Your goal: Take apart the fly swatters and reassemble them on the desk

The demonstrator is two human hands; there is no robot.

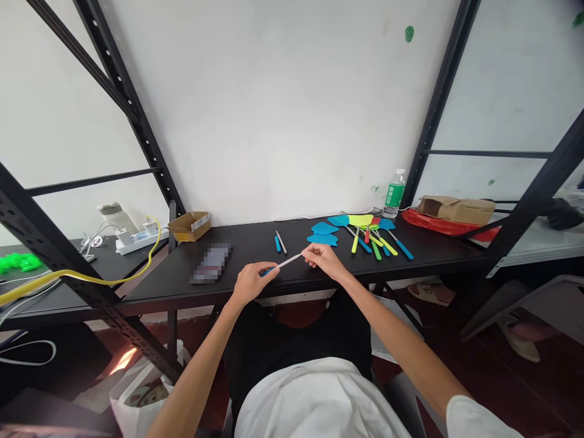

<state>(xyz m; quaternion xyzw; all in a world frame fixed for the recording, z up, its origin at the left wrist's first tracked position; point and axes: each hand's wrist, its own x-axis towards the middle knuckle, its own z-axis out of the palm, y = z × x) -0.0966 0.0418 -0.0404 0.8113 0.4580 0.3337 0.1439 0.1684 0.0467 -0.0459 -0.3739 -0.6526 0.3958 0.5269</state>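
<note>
Between my hands runs a thin silver rod (291, 261) with a blue handle, like a fly swatter handle. My left hand (249, 283) is closed around the blue handle end. The fingers of my right hand (325, 260) pinch the rod's far tip. Just beyond lie a loose blue handle (277, 244) and a slim silver rod (282, 243) on the black table. Blue leaf-shaped swatter heads (324, 229) rest behind my right hand. To their right is a pile of fly swatters with yellow, green, blue and red handles (375, 250).
The black table (246, 246) backs onto a white wall. On it are a phone (211, 263), an open cardboard box (190, 226) and a water bottle (395, 194). A yellow cable (114, 281) crosses at left. Red plastic with brown cardboard (455, 209) lies at right.
</note>
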